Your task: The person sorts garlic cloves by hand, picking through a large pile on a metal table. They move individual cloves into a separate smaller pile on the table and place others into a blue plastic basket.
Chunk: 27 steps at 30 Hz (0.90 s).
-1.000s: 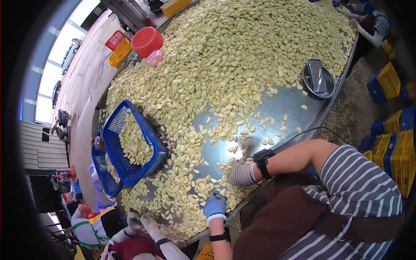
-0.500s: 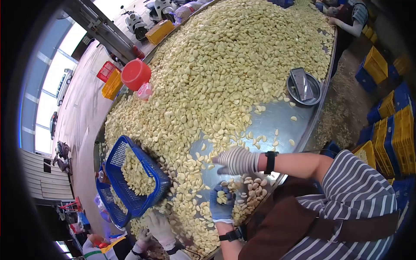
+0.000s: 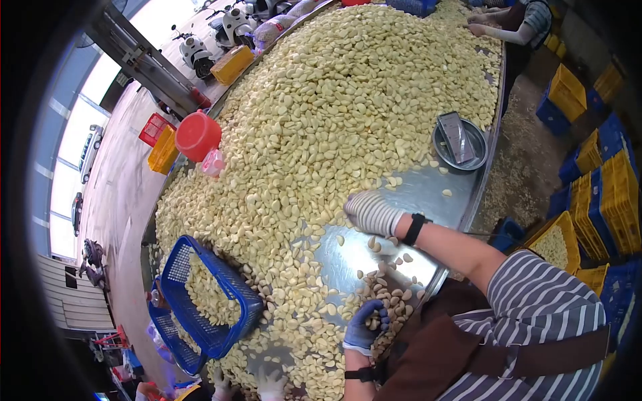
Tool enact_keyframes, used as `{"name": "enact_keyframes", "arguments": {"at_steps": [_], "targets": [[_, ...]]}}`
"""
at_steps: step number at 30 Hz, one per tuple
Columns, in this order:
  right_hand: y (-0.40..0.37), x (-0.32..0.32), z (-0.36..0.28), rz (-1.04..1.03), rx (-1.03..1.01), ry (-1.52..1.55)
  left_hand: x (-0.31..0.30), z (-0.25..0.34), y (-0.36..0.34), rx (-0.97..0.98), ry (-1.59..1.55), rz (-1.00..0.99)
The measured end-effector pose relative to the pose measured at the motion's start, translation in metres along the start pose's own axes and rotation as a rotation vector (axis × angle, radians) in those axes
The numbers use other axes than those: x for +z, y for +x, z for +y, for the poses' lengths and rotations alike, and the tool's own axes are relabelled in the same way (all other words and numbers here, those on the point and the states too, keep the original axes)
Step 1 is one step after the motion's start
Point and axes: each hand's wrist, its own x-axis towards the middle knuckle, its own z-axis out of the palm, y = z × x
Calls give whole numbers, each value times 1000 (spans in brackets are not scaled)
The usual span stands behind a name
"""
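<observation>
Peeled garlic cloves (image 3: 334,100) lie heaped over a big round steel table (image 3: 348,257). My right hand (image 3: 371,212), in a striped glove with a black wristband, lies flat with its fingers spread on the cloves at the heap's near edge. My left hand (image 3: 364,325), in a blue glove, hovers close to the table's rim beside my brown apron. Its fingers curl around a few cloves, above a small pile of loose cloves (image 3: 391,294).
A blue basket (image 3: 251,301) part-filled with cloves sits left of my hands, a second blue basket (image 3: 170,341) beside it. A metal bowl (image 3: 460,144), a red tub (image 3: 198,136), a co-worker's gloved hands (image 3: 267,384), another person (image 3: 515,20) and stacked crates (image 3: 602,180) are in view.
My right hand has moved from the table's rim up and away to the heap's edge. My left hand showed cloves in its open palm, then closed over them.
</observation>
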Motion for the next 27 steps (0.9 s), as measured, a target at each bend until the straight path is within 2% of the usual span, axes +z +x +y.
{"name": "enact_keyframes", "arguments": {"at_steps": [1, 2, 3, 4, 6, 8, 10, 11, 12, 14, 15, 19, 22, 24, 27], "targets": [[2, -5, 27, 37, 70, -172, 8, 0, -4, 58, -34, 3], [0, -1, 46, 0, 52, -209, 14, 1, -5, 116, -67, 5], [-4, 1, 59, -34, 36, -245, 16, 3, 3, 86, -57, -56], [-10, -2, 65, -30, 37, -251, 18, 2, 12, 88, -55, -62], [-19, -6, 72, -147, 117, -101, 19, 2, 27, 45, 205, -101], [-21, -10, 76, -209, 172, -88, 16, 1, 31, -2, 206, -103], [-20, -16, 73, -266, 215, -108, 11, 0, 32, -15, 239, -22], [-21, -14, 71, -167, 160, -64, 8, 0, 29, -19, 238, -23], [-20, -8, 69, -168, 162, -62, 5, 0, 25, -24, 160, -3], [-17, 7, 67, -44, 104, 15, 2, 1, 23, -30, 87, 21], [-14, 4, 60, -113, 115, 25, 2, 1, 23, -24, 109, 45], [-7, 12, 44, -179, 66, -40, 10, -1, 24, 34, 184, 132], [-10, 21, 29, -248, -18, -126, 3, 5, 24, -34, 159, 28], [-10, 27, 25, -230, -40, -104, 0, 3, 27, -12, 159, 47], [-8, 25, 24, -324, 137, 41, 5, 7, 21, 65, 82, 94]]}}
